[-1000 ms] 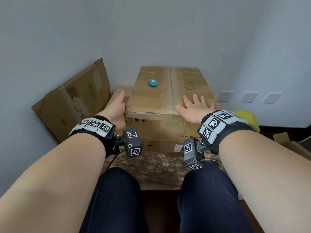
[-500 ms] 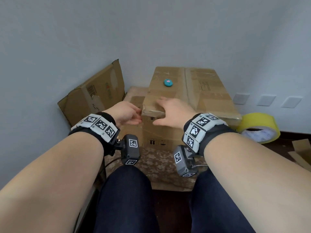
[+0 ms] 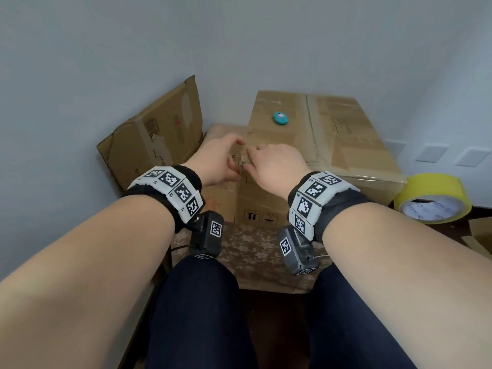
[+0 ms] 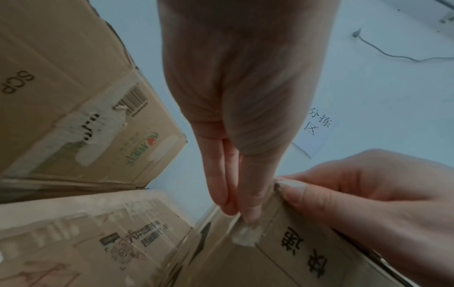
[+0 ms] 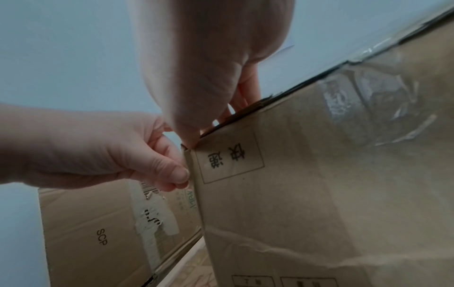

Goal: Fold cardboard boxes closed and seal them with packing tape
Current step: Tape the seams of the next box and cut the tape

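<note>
A brown cardboard box [image 3: 332,134] stands closed, with clear tape along its top seams. My two hands meet at its near left top corner. The left hand [image 3: 235,155] pinches the box's upright corner edge between thumb and fingers [image 5: 183,178], where a piece of clear tape [image 4: 245,233] lies. My right hand [image 3: 255,155] grips the same corner from above, thumb [image 4: 292,186] on the front face and fingers [image 5: 245,97] on the top flap. A roll of yellow packing tape [image 3: 431,198] lies to the right of the box.
A small teal object [image 3: 281,118] sits on the box top. A flattened carton [image 3: 154,137] leans on the left wall. A lower box [image 4: 98,233] stands left of the main one. Both rest on a floral cloth [image 3: 253,251]. Cardboard scraps [image 3: 479,235] lie far right.
My right hand has slid left along the box's front edge to the left corner. The left hand came up from the box's side to meet it there.
</note>
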